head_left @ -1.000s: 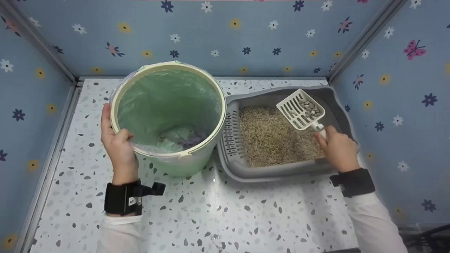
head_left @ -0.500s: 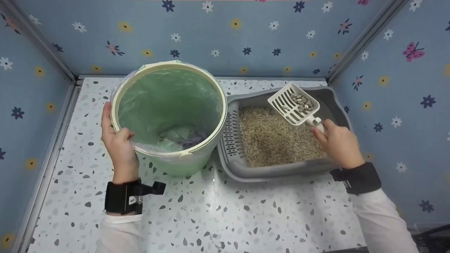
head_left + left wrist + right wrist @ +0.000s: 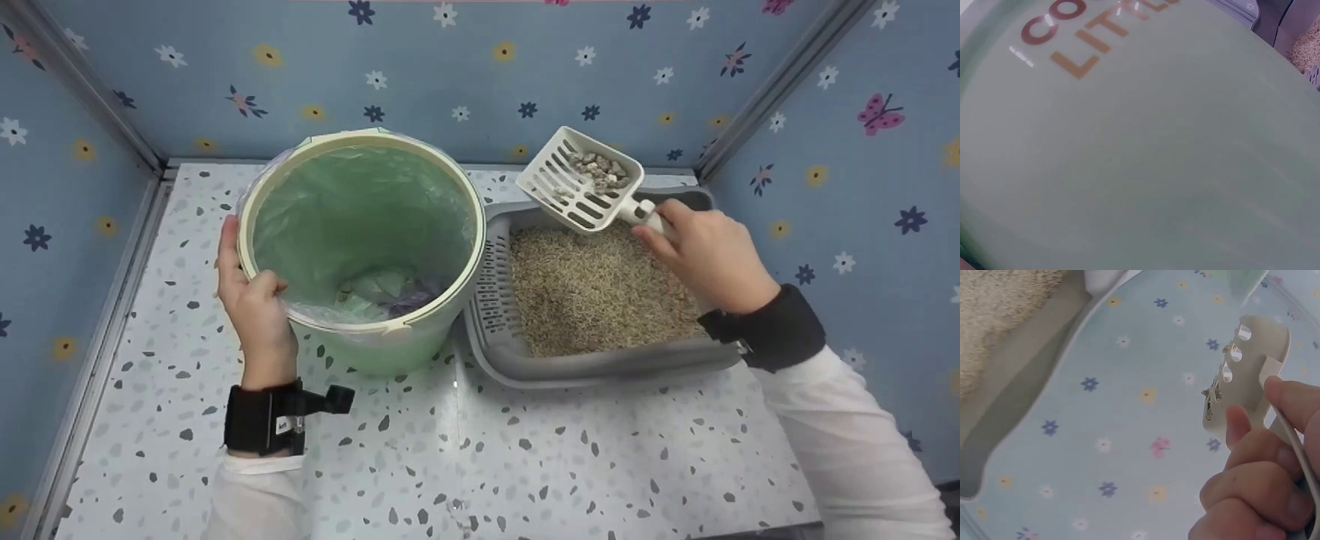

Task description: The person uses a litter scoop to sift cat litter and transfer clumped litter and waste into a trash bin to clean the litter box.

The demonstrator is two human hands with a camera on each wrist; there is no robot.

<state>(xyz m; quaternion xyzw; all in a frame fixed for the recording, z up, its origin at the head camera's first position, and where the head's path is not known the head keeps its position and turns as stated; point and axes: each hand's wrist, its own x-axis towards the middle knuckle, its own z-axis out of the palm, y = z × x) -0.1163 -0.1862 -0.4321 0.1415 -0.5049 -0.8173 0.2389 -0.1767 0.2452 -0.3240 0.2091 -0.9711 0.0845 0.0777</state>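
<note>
My left hand (image 3: pixel 259 311) holds the near left rim of a green trash bin (image 3: pixel 386 354), thumb over the edge, fingers along the outside. A thin plastic bag (image 3: pixel 360 199) lines the bin, with crumpled green and purple scraps at the bottom. The right hand (image 3: pixel 712 251) grips the handle of a white slotted litter scoop (image 3: pixel 583 201). Greyish clumps (image 3: pixel 600 169) lie in the scoop, which hangs above the back of a grey litter box (image 3: pixel 600 373). Bin wall (image 3: pixel 1140 152) fills the left wrist view. From the right wrist, the scoop (image 3: pixel 1249 363) shows from its side.
Tan granular litter (image 3: pixel 592 296) covers the box floor, beside a perforated grey section (image 3: pixel 493 289). Box and bin stand side by side on a speckled white surface (image 3: pixel 420 465). Flowered blue panels (image 3: pixel 480 82) rise behind and at both sides.
The right hand has raised the loaded scoop and carried it left and back, toward the bin. My left hand and the bin have stayed in place.
</note>
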